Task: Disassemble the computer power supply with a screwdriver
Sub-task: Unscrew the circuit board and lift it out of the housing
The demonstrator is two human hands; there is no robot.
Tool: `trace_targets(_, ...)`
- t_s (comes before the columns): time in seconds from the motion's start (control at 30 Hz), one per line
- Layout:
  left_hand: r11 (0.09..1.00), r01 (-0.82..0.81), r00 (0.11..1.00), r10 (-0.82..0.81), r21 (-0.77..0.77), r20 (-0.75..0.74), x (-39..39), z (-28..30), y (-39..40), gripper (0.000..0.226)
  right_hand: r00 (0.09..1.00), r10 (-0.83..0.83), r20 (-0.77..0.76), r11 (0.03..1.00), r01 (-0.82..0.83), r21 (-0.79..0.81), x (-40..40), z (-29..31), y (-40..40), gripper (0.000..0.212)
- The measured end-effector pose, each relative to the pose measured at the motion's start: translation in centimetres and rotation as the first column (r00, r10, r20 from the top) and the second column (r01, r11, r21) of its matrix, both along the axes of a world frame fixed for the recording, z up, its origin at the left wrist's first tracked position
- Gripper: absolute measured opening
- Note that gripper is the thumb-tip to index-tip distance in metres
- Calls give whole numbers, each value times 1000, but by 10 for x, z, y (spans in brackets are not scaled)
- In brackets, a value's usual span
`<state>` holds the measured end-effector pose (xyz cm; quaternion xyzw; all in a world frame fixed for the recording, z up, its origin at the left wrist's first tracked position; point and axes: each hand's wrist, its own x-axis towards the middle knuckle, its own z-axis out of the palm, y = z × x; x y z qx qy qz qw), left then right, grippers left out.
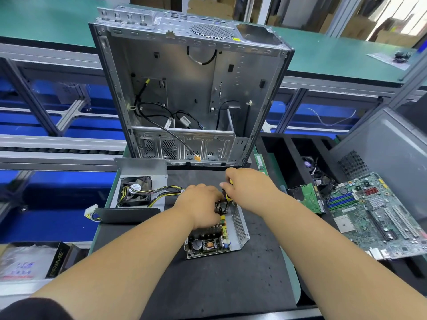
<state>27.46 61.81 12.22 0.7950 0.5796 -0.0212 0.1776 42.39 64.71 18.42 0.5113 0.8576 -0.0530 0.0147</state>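
The power supply base (215,236) lies open on the black mat (208,285), just in front of the gutted computer case (184,88). The left hand (198,204) presses its circuit board, probably steadying it, while the right hand (245,185) grips the screwdriver (227,199), tip down at a far-end screw.

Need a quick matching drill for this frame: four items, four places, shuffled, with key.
Items:
1. computer case
2. motherboard
3. fan cover
4. screwdriver

Places:
A. held in the right hand, over the open power supply
B. lying far right, beside the black foam tray
C. standing open at the back of the black mat
D. lying left of the left hand, yellow wires running from it

Pairs: 1-C, 2-B, 3-D, 4-A
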Motion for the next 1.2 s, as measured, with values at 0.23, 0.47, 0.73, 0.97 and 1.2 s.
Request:
trace_targets(0.23,1000,-10,1000,10,15,-21,0,-4,1,58,987,-92,-132,989,75,-126,0,2,-1,15)
trace_targets(0.47,1000,-14,1000,15,17,-20,0,-7,3,60,989,-38,-142,979,9,-203,6,13,0,9)
trace_targets(0.73,1000,-20,1000,20,8,-14,-1,-6,1,57,991,74,115,995,-80,52,7,7,1,39)
trace_targets(0.97,1000,-21,1000,21,15,-13,0,-6,2,57,998,-34,-43,999,33,-9,2,2,1,28)
trace_targets(1.2,1000,-18,999,18,19,-29,0,-5,2,54,995,-3,-98,989,-12,-148,1,9,0,10)
